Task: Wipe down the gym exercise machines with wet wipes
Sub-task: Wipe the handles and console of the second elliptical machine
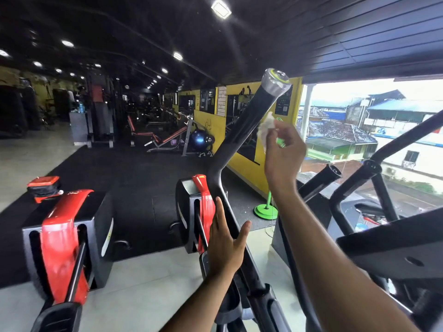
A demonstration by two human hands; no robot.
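walls (217, 125) yellow | ceiling (143, 27) dark, spotlit | floor mat (134, 178) black | window (374, 130) bright

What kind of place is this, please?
A gym, almost certainly: an incline weight bench, a blue exercise ball and the elliptical machine's black handle bar in front of the person.

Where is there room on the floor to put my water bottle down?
Bare pale floor lies between the two red-and-black machine housings, left of the left hand. The black mat behind them is open too. It is crowded on the right, where the right hand holds the wipe by the handlebar, among dark bars.
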